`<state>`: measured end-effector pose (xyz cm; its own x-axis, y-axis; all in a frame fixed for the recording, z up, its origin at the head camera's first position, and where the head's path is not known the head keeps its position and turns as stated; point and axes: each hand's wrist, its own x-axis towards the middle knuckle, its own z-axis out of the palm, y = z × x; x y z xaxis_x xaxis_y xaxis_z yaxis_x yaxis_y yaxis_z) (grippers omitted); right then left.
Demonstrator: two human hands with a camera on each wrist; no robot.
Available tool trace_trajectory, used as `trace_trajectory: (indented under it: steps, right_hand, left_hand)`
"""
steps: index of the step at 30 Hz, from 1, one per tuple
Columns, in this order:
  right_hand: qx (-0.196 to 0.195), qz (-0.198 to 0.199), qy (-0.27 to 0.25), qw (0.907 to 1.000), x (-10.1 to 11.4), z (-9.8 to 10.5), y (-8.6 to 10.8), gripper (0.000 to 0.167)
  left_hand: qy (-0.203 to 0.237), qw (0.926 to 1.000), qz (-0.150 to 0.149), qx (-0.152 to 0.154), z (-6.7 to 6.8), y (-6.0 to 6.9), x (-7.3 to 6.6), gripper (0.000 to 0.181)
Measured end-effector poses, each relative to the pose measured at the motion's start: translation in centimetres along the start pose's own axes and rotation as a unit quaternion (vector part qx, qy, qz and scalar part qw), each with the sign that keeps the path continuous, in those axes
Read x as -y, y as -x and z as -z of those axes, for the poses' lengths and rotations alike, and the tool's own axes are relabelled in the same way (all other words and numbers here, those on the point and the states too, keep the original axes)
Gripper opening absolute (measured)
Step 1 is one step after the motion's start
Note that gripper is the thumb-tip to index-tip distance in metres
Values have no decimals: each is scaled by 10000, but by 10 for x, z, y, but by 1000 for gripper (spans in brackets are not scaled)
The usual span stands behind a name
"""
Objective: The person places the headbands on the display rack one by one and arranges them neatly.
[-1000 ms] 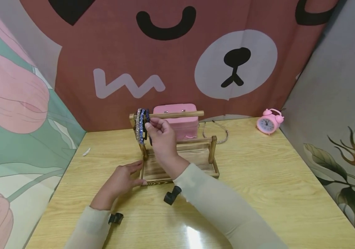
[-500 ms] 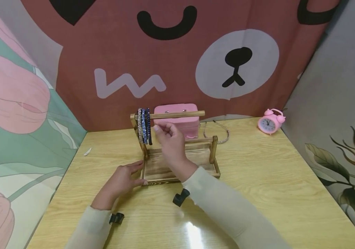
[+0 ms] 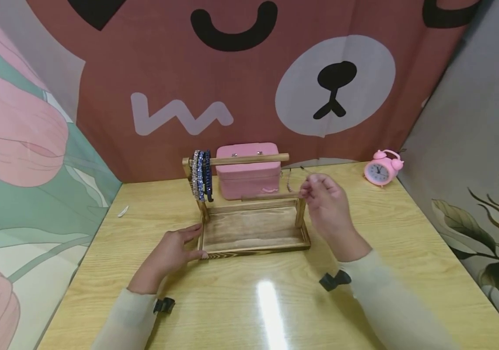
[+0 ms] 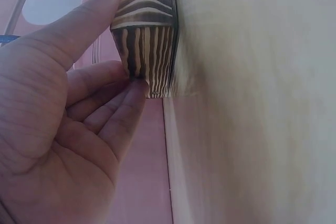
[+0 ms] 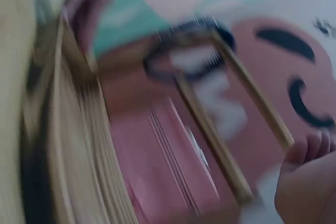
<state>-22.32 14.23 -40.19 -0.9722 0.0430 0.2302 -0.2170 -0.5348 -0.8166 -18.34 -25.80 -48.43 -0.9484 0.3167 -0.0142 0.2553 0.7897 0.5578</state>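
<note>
My left hand grips the left front corner of a brown wooden rack; in the left wrist view, the thumb and fingertips press its striped end. Several headbands, silver, blue and dark, hang side by side at the left end of the rack's upper rod. My right hand, its fingers loosely bent, is by the right end of the lower rod. Behind it lies a thin headband on the table, mostly hidden by the hand. I see nothing between the right fingers.
A pink case stands behind the rack. To the far right is a pink alarm clock. A small white feather-shaped piece lies on the table at left. Printed curtains surround the table's back and sides.
My right hand has left the hanging headbands and moved right, past the lower rod's end, in front of the loose headband. The dark headband now hangs by itself. My left hand stays put.
</note>
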Motion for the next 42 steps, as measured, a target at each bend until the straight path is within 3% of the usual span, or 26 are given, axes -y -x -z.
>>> trace_trajectory:
  steps: [2, 3, 4, 5, 7, 9, 11, 13, 17, 19, 25, 27, 31, 35, 39, 42]
  right_hand:
    - [-36, 142, 403, 9991, 12, 29, -10, 14]
    - [-68, 208, 921, 9955, 16, 44, -16, 14]
    - [-112, 217, 1513, 9882, 19, 58, -24, 15]
    - [-146, 199, 2232, 9745, 20, 72, -31, 18]
    - [-85, 69, 3755, 9268, 17, 97, -47, 28]
    - [150, -77, 5050, 8630, 7, 117, -63, 37]
    - [522, -198, 5737, 8171, -5, 133, -76, 40]
    - [877, -283, 6046, 7912, -17, 144, -88, 40]
    - [1341, -438, 6298, 7639, -33, 156, -103, 41]
    - [1594, -436, 6487, 7429, -36, 157, -107, 39]
    - [2527, 360, 7202, 6451, -41, 158, -114, 26]
    - [2746, 679, 7327, 6190, -42, 158, -115, 21]
    - [2951, 1033, 7421, 5929, -45, 160, -117, 13]
    - [2965, 1053, 7451, 5881, -44, 160, -114, 10]
    - [2848, 961, 7389, 6031, -36, 162, -102, 11]
    - [2578, 785, 7255, 6333, -28, 163, -91, 12]
  left_hand:
    - [26, 10000, 22, -11, 1, 0, 0, 80]
    - [18, 10000, 37, -29, 2, 0, 0, 80]
    - [10, 10000, 61, -44, 2, 0, 1, 80]
    - [6, 9999, 79, -67, 3, 1, 1, 80]
    - [-1, 9999, 124, -81, 4, 2, 3, 80]
    - [-25, 9998, 152, -89, 5, 4, 4, 80]
    - [-6, 9998, 165, -104, 5, 5, 5, 80]
    - [21, 9998, 182, -119, 4, 5, 6, 80]
    - [126, 9997, 171, -77, -1, 3, 8, 80]
    - [167, 9997, 157, -31, -3, 2, 8, 80]
    - [169, 9997, 173, 39, -5, 2, 4, 79]
    - [160, 9996, 211, 51, -4, 2, 4, 80]
    - [127, 9997, 223, 6, -2, 1, 3, 82]
    - [103, 9998, 192, -23, -2, 0, 3, 82]
    - [128, 9997, 194, 28, -3, 0, 2, 81]
    - [127, 9997, 187, 34, -2, 0, 1, 81]
